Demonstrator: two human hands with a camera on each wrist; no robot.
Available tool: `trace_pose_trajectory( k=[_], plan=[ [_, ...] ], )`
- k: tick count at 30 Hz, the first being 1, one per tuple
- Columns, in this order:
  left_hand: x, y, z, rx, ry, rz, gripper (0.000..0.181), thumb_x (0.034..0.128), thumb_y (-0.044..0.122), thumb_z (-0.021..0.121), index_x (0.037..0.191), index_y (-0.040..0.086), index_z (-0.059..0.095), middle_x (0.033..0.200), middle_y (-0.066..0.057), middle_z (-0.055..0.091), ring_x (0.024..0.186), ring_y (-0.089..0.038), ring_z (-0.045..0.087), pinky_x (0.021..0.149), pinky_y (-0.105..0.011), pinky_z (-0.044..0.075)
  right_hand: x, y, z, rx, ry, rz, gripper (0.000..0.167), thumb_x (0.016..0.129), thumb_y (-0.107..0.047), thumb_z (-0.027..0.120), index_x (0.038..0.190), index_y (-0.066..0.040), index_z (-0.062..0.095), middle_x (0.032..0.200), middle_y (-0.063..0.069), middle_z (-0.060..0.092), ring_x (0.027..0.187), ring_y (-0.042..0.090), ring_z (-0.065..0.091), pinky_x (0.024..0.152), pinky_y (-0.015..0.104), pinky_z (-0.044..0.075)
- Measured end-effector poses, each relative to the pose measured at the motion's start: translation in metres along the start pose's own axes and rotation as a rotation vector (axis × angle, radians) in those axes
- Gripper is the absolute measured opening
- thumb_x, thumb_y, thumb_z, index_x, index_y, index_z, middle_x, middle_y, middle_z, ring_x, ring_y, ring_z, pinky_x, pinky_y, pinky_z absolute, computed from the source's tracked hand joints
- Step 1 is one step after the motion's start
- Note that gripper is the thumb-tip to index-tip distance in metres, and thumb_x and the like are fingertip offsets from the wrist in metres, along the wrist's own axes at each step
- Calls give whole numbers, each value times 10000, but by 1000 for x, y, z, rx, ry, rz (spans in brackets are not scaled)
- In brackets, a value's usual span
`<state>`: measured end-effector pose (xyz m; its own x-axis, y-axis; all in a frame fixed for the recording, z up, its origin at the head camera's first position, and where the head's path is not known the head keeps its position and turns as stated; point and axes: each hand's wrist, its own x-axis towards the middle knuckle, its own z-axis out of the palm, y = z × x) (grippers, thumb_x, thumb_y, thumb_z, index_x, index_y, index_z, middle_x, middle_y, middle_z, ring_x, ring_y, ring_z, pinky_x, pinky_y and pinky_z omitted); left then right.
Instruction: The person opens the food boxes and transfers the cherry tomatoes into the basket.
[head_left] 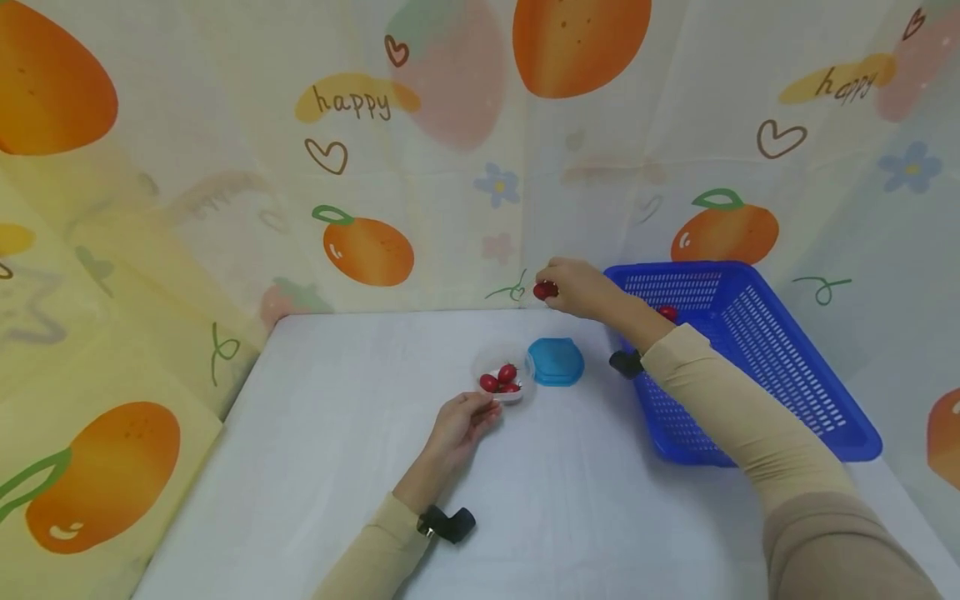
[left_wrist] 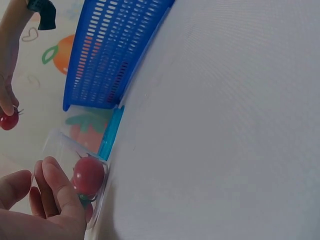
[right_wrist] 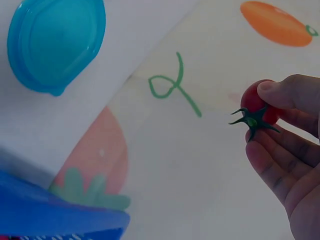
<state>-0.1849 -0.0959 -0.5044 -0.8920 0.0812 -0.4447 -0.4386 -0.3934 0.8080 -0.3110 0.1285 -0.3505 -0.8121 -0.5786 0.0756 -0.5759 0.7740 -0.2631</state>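
My right hand pinches a cherry tomato between thumb and fingers, in the air above the table's back edge. The right wrist view shows its green star-shaped stem end. At the middle of the table sits a small clear plastic container with several cherry tomatoes inside. My left hand holds the near rim of that container with thumb and fingertips. Just right of the container lies a blue lid, flat on the table.
A blue perforated basket stands at the right of the white-covered table, partly behind my right forearm. Inside it a red tomato shows. A printed curtain hangs along the table's back edge.
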Motion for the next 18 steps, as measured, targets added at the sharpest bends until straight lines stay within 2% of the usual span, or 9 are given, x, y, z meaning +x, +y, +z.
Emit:
trace_pose_trajectory(
  k=[9,18],
  plan=[
    [0,-1,-1,17,-2,-3,237,951,156,609,1139,19,564,1005,-71,679,916,-147,680,826,-206,575,-1,20,-11,-16,62,20,341,863,-63,680,1186,40,641,1080,213,646,978,334,624,883,445,554],
    [-1,-1,-2,54,-7,18,264,965,165,591,1173,10,548,1028,-73,666,940,-154,669,839,-213,574,-8,42,-19,26,73,127,383,878,-99,681,1233,30,619,1110,215,635,1021,343,613,933,476,540]
  ],
)
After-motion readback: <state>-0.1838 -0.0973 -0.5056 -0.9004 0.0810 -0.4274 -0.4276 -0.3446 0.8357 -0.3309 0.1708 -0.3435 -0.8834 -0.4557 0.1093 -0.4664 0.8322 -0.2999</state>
